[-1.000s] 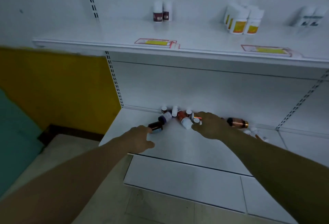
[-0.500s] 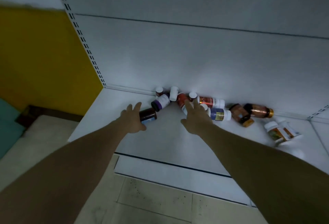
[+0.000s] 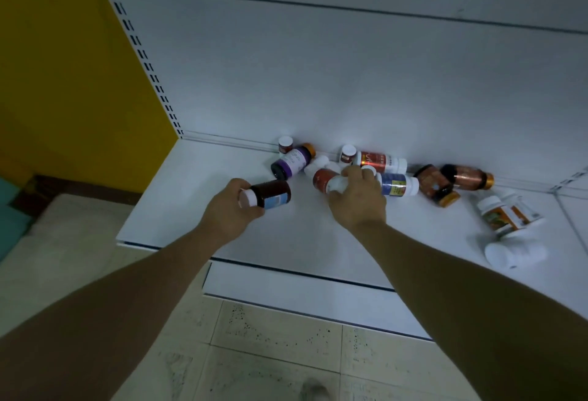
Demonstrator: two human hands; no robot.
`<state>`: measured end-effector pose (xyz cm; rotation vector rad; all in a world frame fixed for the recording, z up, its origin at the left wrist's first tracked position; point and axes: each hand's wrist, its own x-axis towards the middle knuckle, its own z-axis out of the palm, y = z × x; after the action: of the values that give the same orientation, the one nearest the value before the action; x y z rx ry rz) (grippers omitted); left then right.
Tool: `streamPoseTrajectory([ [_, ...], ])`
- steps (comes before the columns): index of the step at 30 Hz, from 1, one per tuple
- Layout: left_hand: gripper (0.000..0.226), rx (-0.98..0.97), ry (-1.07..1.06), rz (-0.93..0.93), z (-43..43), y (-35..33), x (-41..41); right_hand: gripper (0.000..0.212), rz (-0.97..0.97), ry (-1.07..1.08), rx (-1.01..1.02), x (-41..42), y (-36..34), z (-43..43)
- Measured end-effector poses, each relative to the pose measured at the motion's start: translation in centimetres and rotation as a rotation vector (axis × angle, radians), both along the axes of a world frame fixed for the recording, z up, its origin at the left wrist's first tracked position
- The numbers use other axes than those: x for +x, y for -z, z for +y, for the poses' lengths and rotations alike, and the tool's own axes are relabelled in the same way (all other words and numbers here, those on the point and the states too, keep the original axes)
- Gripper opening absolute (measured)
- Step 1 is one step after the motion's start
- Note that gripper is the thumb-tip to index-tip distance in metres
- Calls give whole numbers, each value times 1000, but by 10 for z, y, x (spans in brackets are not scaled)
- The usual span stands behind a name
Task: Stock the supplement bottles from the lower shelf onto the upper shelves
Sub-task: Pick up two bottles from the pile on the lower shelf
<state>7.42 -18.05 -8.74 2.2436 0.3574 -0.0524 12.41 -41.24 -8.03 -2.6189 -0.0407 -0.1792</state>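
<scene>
Watching the head cam feed from my desk, far left was just a yellow wall (image 3: 79, 66) and the slotted upright (image 3: 143, 60) of the rack. The lower shelf (image 3: 191, 209) started right beside it, white and pretty dim.

The left hand (image 3: 227, 211) was down over the shelf with its fingers wrapped round the cap end of a dark bottle (image 3: 273, 193) with a pale blue label. The bottle lay on its side, white cap toward the wrist. I couldn't tell if it was resting on the shelf or already a hair off it.

Behind that, against the back panel (image 3: 318, 66), a purple-label bottle (image 3: 292, 160) lay tipped over next to a small white-capped bottle (image 3: 285, 144) standing upright.

The right hand (image 3: 359, 201) was in the middle of the pile — fingers and thumb curled round a red bottle (image 3: 323, 179), clamped at its white cap end. Just beside it lay a blue-label bottle (image 3: 397, 184), touching the hand or near enough, with a red-label bottle (image 3: 378, 160) behind it by the panel.

Further right were two copper-coloured bottles (image 3: 467, 177) on their sides, then a pair of orange-label bottles (image 3: 509, 213), and nearest the shelf's front edge a plain white bottle (image 3: 515, 254) — all lying down. The tiled floor (image 3: 286, 353) filled the bottom of the view.
</scene>
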Motion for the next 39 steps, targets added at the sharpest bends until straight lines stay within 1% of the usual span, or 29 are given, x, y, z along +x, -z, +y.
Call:
streamPoseTrajectory([
  [2,46,-31,2,-54,-2,-13,0,46,-70,-48,139,-5,-9,0],
  [4,47,-19,48,-58,-6,-22,2,51,-30,-104,252,-9,-14,3],
  [5,48,1,81,-44,-9,-24,4,53,-2,-129,272,-12,-13,4],
  [7,48,29,142,-9,-16,-20,5,54,2,-165,250,-21,-1,4],
  [8,46,8,164,-1,-21,-16,4,56,13,-165,256,-26,6,1],
  [10,40,-110,160,33,-29,-9,1,63,94,-143,336,-36,17,-4],
  [12,35,-294,58,99,-38,-11,-1,65,153,-107,448,-43,16,-8],
  [13,32,-430,-28,130,-42,-16,-4,66,190,-66,568,-47,10,-9],
  [15,25,-771,-195,193,-46,-36,-17,64,322,71,939,-59,-14,-10],
  [17,27,-1102,-275,225,-47,-60,-38,51,460,190,1260,-81,-47,-11],
  [19,28,-1363,-287,248,-47,-86,-63,44,514,190,1504,-109,-80,-11],
  [20,34,-1427,-271,257,-47,-100,-77,43,518,158,1609,-124,-96,-11],
  [22,46,-1464,-240,246,-48,-129,-104,41,541,100,1754,-152,-129,-10],
  [23,48,-1467,-236,223,-48,-143,-117,40,569,88,1805,-165,-146,-9],
  [25,46,-1457,-209,171,-44,-174,-142,42,635,83,1891,-188,-176,-6],
  [27,43,-1404,-163,130,-40,-204,-164,46,667,63,1940,-208,-202,-2],
  [30,40,-1355,-95,90,-34,-238,-187,52,619,20,1947,-234,-233,10],
  [33,32,-1454,48,33,-28,-266,-204,55,471,-29,1929,-256,-254,20],
  [34,35,-1478,111,1,-27,-274,-208,54,440,-51,1921,-261,-260,22],
  [36,48,-1475,236,-68,-28,-287,-216,49,421,-93,1907,-269,-270,20],
  [37,50,-1462,285,-105,-29,-292,-219,46,416,-108,1903,-272,-275,19],
  [39,45,-1443,338,-161,-31,-303,-226,38,380,-137,1922,-279,-285,16],
])
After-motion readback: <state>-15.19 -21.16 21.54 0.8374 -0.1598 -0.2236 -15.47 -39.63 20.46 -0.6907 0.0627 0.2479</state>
